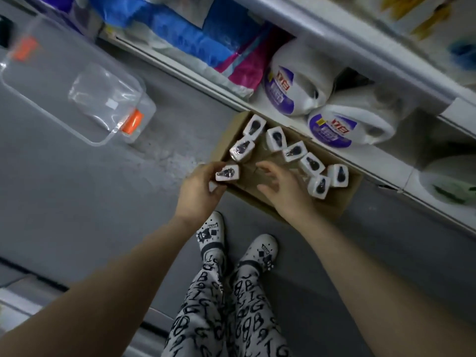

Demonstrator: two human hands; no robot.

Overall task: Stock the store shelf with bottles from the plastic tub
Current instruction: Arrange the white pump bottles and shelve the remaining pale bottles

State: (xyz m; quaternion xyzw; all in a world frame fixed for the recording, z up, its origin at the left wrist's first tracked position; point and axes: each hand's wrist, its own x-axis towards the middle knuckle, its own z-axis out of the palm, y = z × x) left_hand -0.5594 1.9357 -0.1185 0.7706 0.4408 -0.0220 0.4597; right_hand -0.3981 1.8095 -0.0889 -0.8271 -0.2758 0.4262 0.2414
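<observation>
The person stands over a cardboard box (343, 211) on the floor, pushed up against the bottom shelf (381, 163). The left hand (199, 191) grips one small white bottle (228, 173) at the box's near left corner, with fingers and thumb curled round its sides. The right hand (283, 186) hovers over the middle of the box with its fingers loosely spread, holding nothing.

Seven more bottles (311, 163) stand upright in the box, most in a loose row along its far and right sides. The clear plastic tub (31, 73) with its orange latch (132, 122) lies well apart, to the left on the floor.

The step in hand looks like handling a single bottle at the box. Whether it is being lifted out or set in cannot be told from this one view. If it is bound for the shelf, the next move calls for carrying it upright past the box's rim. It then needs a free spot beside the two big white jugs (345, 127) lying there.

Much is hard to read. The bottles show only their tops, so their bodies and labels are hidden. The tub is see-through and blurred, and whether anything is left in it cannot be made out. The bags (180, 34) on the shelf are smeared by blur, and the goods at the right edge are cut off. The space behind the jugs is in shadow.
</observation>
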